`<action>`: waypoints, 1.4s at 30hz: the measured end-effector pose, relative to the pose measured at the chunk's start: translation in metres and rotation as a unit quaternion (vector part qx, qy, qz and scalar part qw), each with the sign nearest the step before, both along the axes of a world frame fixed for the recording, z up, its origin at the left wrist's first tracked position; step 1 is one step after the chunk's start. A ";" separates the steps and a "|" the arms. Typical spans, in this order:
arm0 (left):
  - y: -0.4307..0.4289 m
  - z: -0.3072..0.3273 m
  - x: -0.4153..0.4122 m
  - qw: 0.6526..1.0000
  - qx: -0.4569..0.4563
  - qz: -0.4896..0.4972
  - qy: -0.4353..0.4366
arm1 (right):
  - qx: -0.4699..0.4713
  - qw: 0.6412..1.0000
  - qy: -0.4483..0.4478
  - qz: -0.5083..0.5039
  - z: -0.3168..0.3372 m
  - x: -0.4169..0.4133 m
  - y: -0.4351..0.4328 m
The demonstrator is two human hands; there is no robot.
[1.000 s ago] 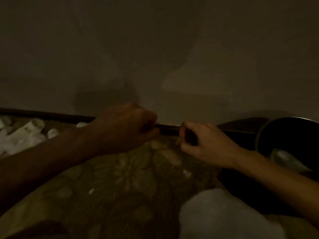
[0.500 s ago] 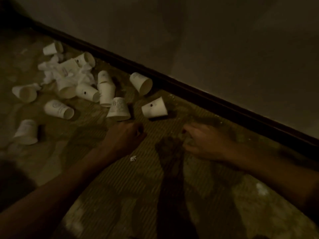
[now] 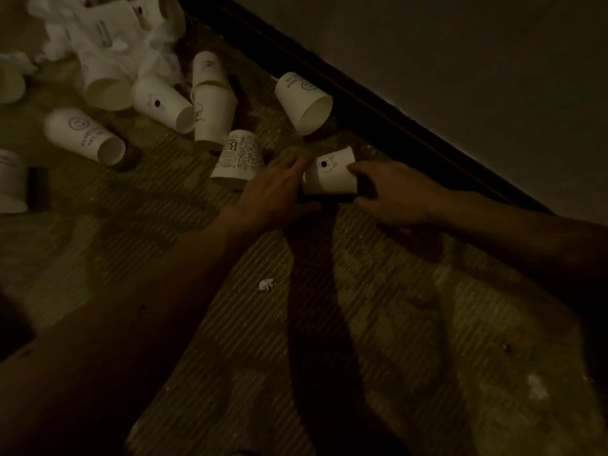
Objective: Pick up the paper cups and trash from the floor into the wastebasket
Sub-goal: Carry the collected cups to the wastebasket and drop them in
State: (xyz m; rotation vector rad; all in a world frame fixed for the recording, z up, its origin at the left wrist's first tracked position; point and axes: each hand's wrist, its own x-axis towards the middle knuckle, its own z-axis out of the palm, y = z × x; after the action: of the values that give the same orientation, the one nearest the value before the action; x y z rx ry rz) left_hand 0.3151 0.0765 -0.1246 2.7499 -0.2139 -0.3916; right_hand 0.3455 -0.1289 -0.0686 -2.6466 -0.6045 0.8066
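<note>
Newly reached to paper cup [image 3: 332,175], left grip [image 3: 279,190] spread against it, right grip [image 3: 393,192] seemingly pinching it

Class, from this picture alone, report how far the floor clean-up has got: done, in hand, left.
Done: nothing shows; no wastebasket is in view. In hand: the right hand grips the cat-face cup, the left hand touching its other side. Left: the lettered cup, the baseboard cup, the smiley cup, the crumpled paper pile and a small scrap all lie on the carpet.
</note>
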 end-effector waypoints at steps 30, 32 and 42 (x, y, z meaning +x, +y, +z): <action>0.066 0.025 -0.021 0.889 -0.211 0.398 -0.086 | 0.245 0.875 0.216 -0.357 -0.005 0.001 0.055; 0.073 0.013 -0.015 0.884 -0.204 0.419 -0.023 | 0.243 0.873 0.223 -0.358 -0.004 0.001 0.052; 0.060 -0.002 -0.023 0.858 -0.296 0.417 0.052 | 0.264 0.864 0.255 -0.345 -0.006 0.002 0.046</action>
State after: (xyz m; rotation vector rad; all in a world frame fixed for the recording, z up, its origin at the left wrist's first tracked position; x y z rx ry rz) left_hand 0.2923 0.1368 -0.1266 1.9471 0.7448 -0.1757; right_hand 0.3474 -0.0826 -0.0743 -1.8108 0.2426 0.8828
